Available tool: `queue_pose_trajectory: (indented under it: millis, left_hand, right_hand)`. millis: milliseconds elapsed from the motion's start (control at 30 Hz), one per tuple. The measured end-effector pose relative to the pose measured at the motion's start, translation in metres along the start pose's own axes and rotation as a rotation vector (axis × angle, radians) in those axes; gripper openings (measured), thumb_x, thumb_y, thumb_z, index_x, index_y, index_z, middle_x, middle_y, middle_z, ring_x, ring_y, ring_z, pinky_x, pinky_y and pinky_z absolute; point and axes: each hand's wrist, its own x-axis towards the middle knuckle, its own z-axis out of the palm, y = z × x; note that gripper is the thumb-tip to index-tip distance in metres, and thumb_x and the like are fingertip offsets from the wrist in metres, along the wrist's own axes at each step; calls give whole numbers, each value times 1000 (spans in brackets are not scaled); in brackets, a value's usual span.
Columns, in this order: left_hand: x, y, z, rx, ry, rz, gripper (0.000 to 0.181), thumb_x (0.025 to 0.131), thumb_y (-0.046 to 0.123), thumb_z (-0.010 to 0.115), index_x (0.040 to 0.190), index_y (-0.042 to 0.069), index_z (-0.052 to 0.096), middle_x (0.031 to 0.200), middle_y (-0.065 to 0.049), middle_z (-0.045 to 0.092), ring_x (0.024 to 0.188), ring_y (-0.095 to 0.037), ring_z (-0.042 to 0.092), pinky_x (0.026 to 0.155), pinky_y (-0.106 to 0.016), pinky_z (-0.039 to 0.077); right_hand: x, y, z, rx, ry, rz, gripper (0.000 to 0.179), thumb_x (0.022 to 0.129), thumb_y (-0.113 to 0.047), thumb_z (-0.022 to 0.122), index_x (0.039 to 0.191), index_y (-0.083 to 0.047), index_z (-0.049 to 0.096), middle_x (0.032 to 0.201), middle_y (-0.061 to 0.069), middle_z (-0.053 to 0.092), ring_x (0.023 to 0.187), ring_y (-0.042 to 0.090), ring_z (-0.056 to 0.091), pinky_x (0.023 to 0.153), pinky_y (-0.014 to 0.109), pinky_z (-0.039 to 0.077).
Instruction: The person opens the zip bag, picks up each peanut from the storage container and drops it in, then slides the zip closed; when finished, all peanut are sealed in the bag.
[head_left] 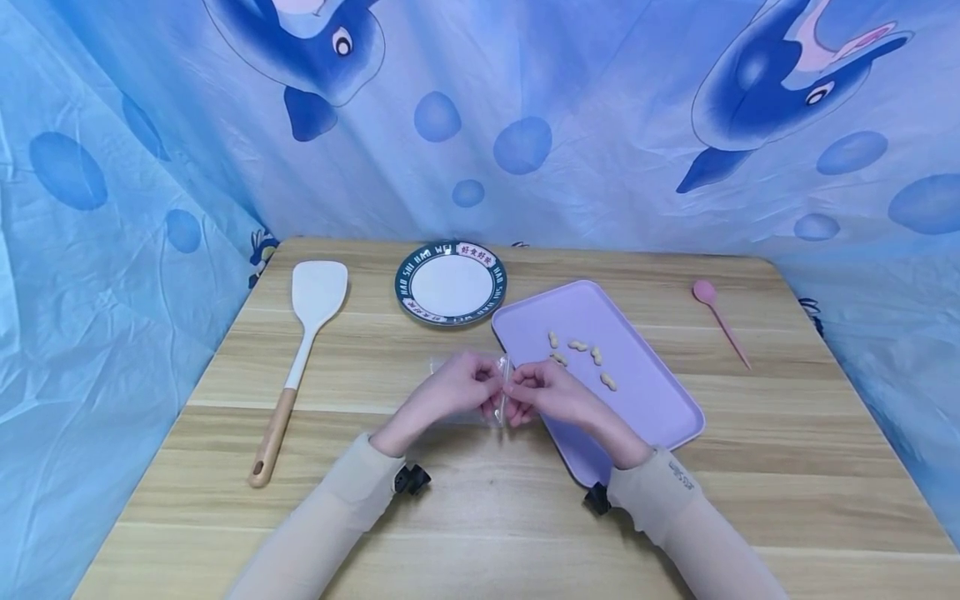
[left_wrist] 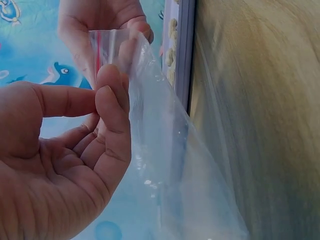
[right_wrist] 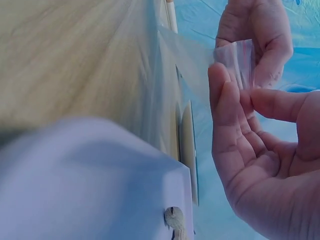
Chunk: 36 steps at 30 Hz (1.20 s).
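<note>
A clear plastic zip bag (left_wrist: pixel 170 165) with a red line along its zip hangs between my two hands over the table. My left hand (head_left: pixel 463 382) pinches the zip edge between thumb and fingertips. From the other side my right hand (head_left: pixel 551 390) pinches the same edge, its thumb against the index finger in the right wrist view. No contents show in the bag. Just under my right forearm lies a lilac tray (head_left: pixel 660 400), with several unshelled peanuts (head_left: pixel 596 355) spread over its far half.
A round plate (head_left: pixel 452 286) with a dark patterned rim sits at the back, behind my hands. To the left lies a white spatula (head_left: pixel 318 292) with a wooden handle. A small pink spoon (head_left: pixel 720 317) rests on the wooden table (head_left: pixel 810 467) at the right.
</note>
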Motion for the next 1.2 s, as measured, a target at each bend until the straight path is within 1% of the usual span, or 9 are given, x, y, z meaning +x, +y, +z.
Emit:
queue_pose_trajectory:
  millis: [67,200,333,500,667,900,1033,1133,1200]
  left_hand:
    - [0,0,0,9,-3,-3,17,97,5,57,85,2,68,68,-5,66,58,-17,63,58,-32,56]
    - [-1,0,2,-3,-3,-8,17,98,9,60,84,3,68,69,-5,67,58,-18,65,59,-33,58]
    - [-2,2,6,-8,-3,-7,14,96,8,62,84,3,66,69,-5,67,58,-18,66,60,-34,58]
    - [-3,3,9,14,6,-5,16,93,5,63,77,3,63,68,-5,66,56,-17,66,58,-34,58]
    - [-3,3,10,34,3,-14,17,91,3,63,74,2,61,66,-5,66,56,-16,66,57,-33,58]
    - [-1,0,11,69,-9,-11,20,90,3,63,71,3,60,65,-4,66,56,-16,66,56,-32,58]
    - [-2,-1,9,112,16,-34,22,91,7,64,70,6,58,65,-3,67,58,-17,66,54,-29,54]
    - [-3,-2,5,119,42,-57,23,93,11,64,71,7,57,66,-1,67,61,-19,67,53,-28,52]
    - [-3,-3,2,100,49,-73,24,95,12,63,72,6,58,68,-2,68,63,-20,67,55,-29,53]
  right_hand:
    - [-1,-1,0,-1,-20,-4,19,103,-10,53,97,6,62,77,13,69,70,21,69,74,48,59]
    - [-2,-2,0,-29,-24,-21,20,103,-10,51,96,5,61,75,12,68,69,22,68,72,48,59]
    - [-2,0,-1,-76,-3,-53,20,102,-7,48,92,4,61,71,10,66,64,21,67,67,45,60]
    - [-1,3,0,-130,21,-76,23,100,-5,46,89,6,63,67,8,65,58,18,64,60,43,59]
    - [-2,2,4,-152,39,-56,24,99,-4,47,86,6,65,65,7,64,55,17,63,58,43,59]
    - [-3,0,6,-188,53,-35,25,98,-4,47,83,4,66,63,6,64,53,16,62,55,37,57]
    - [-3,0,6,-230,77,-34,26,97,-5,47,79,2,64,62,6,65,52,16,62,54,37,57]
    - [-3,-1,4,-264,102,-24,25,95,-5,47,76,1,62,63,6,65,53,17,62,54,37,57]
    - [-3,-1,2,-278,110,-14,25,95,-5,48,75,0,62,63,5,65,53,17,63,54,36,57]
